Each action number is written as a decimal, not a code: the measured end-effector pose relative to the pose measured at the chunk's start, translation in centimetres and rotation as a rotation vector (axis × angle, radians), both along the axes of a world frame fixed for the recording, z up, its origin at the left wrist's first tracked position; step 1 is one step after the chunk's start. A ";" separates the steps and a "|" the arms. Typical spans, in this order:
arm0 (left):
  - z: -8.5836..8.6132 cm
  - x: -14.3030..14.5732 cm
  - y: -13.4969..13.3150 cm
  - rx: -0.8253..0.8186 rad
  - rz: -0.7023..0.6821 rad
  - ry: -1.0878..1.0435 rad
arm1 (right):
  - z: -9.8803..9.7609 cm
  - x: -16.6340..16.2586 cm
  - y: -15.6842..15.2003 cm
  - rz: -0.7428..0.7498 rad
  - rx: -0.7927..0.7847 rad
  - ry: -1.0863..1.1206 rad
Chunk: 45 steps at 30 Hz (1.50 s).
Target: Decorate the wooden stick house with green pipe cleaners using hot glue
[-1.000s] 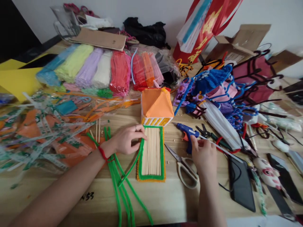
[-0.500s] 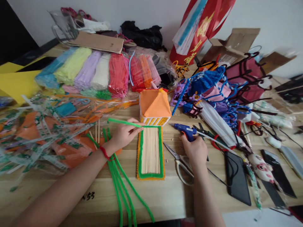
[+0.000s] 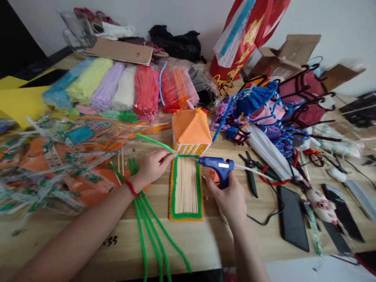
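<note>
My left hand (image 3: 157, 166) is closed in a pinch on a short green pipe cleaner (image 3: 152, 141), at the top left corner of a rectangular panel (image 3: 186, 188). The panel has pale wooden sticks in rows, edged with green and orange pipe cleaner. In my right hand (image 3: 230, 196) is a blue hot glue gun (image 3: 216, 163), its nozzle over the panel's upper right part. A white glue stick (image 3: 252, 169) sticks out of its back. Right behind the panel stands a small house (image 3: 192, 131) with an orange roof. Several long green pipe cleaners (image 3: 155, 235) pass under my left wrist.
Packs of coloured pipe cleaners (image 3: 117, 88) lie at the back left, plastic wrappers (image 3: 53, 176) at the left. Finished pipe-cleaner pieces (image 3: 261, 105) pile up at the back right. Dark-handled pliers (image 3: 251, 174) and a phone (image 3: 292, 219) lie to the right.
My right hand has lifted the glue gun and brought it left, over the panel's top. The pipe cleaner in my left hand now slants more, its free end raised.
</note>
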State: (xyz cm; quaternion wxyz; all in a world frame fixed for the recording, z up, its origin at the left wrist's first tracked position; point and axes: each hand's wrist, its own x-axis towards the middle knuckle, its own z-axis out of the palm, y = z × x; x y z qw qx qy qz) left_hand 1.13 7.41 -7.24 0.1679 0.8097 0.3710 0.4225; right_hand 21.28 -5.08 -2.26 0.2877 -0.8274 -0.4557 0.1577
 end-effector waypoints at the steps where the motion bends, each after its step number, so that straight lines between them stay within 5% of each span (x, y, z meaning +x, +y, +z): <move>1: 0.1 0.0 0.0 -0.001 -0.018 -0.007 | -0.1 -0.5 0.1 0.015 -0.014 0.005; 13: 0.0 0.1 0.1 0.078 0.029 -0.009 | -2.0 -2.1 2.0 0.094 -0.105 -0.158; 45: 0.4 0.1 -0.1 0.072 0.021 0.003 | -2.4 -2.4 2.7 0.119 -0.123 -0.195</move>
